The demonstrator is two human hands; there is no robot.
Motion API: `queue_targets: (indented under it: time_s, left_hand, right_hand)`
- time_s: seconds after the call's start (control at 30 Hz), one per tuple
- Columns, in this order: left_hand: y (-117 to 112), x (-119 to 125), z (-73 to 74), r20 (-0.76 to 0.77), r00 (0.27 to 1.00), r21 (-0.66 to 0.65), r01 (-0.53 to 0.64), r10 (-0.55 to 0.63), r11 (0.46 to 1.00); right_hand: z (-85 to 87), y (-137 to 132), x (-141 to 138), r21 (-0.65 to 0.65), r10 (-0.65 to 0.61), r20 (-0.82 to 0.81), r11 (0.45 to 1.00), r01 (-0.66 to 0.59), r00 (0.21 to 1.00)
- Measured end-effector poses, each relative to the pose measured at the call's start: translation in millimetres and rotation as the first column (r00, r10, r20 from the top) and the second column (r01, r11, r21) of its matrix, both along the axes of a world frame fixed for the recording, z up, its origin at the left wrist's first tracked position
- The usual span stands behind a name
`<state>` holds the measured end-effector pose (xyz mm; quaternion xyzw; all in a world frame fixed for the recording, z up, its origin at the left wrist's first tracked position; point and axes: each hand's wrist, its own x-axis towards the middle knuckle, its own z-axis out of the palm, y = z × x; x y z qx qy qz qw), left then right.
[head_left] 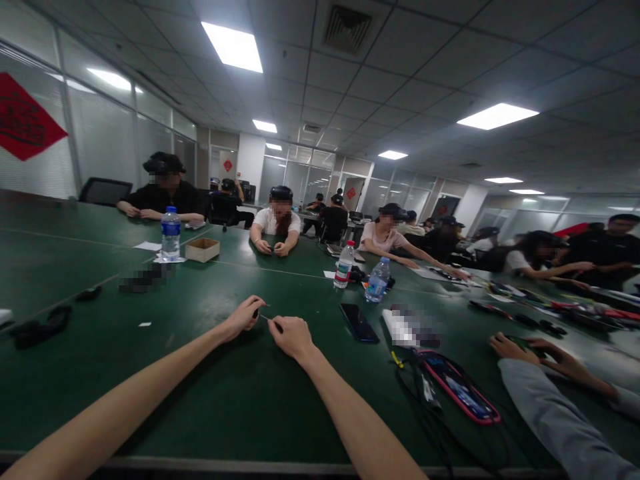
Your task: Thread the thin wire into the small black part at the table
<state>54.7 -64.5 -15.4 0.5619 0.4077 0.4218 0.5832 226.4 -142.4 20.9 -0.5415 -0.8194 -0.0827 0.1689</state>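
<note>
Both arms reach forward over the green table [200, 387], and my two hands are close together with a narrow gap between them. My left hand [243, 319] is closed around a small dark object [257, 313], most of it covered by the fingers. My right hand [294, 337] is pinched on a thin, light-coloured rod [265, 317], whose tip points toward the left hand. Something dark also shows between the right thumb and fingers. These parts are too small to name, and I cannot tell whether they touch.
Right of my hands lie a black phone [359, 323], a pink-edged pouch [463, 387] and cables. Beyond stand water bottles [343, 265] [377, 280] and, farther left, another bottle [171, 233] beside a cardboard box [203, 249]. A co-worker's grey sleeve [555, 407] is at right.
</note>
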Motion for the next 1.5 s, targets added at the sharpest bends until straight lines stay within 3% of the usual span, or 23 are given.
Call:
queue_targets:
  time_s: [0.63,1.13,1.5]
  left_hand:
    - [0.0,-1.7,2.4,0.088,0.995,-0.027,0.048,-0.046,0.998]
    - [1.9,-5.1,0.8,0.169,0.981,-0.015,0.103,-0.099,0.995]
    - [0.4,-3.4,1.9,0.133,0.985,-0.008,0.108,-0.106,0.994]
  right_hand:
    - [0.7,1.5,-0.2,0.009,-0.018,0.054,1.000,0.017,0.998]
    - [1.1,0.1,-2.6,0.006,-0.012,0.001,1.000,0.012,1.000]
    - [-1.5,2.4,-1.1,0.053,0.013,0.030,0.999,-0.015,0.999]
